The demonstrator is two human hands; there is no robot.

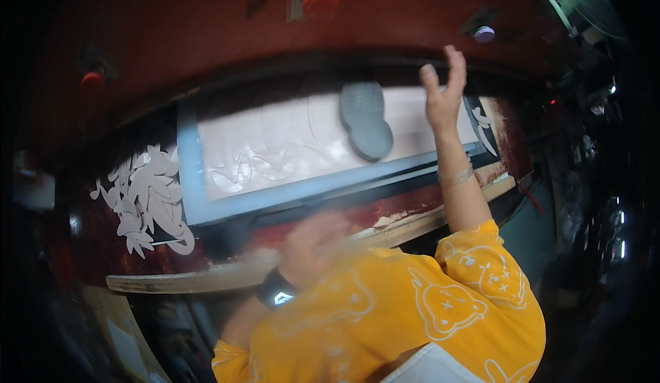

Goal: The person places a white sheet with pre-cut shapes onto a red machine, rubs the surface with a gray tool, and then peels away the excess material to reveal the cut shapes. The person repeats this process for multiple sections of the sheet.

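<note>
Cut pieces (148,194): pale, curved, heaped left of the blue board (192,190); overlap hides most outlines.
Left hand (317,245): motion-smeared, over the near side of the counter (412,209) in view. Forearm comes up from lower left, black wrist device (273,289) on it. Fingers unreadable; can't tell grip state or contents.
Pale sheet (275,142): on the blue board, long way left-right, right end higher in view; far edge lost in shadow under the red panel (206,36).
Sole-shaped block (366,123): grey, on the pale sheet, right of its middle. Long axis near-far, near end angled a bit right; narrow waist between two broader ends. Far end dim; probably lying flat, soft call given the blur.
Right hand (445,101): right of the block, raised, forearm steep and leaning left, thumb apart, fingertips toward the red panel. Grip open and empty. Some fingers hidden behind others; height over the counter unclear.
</note>
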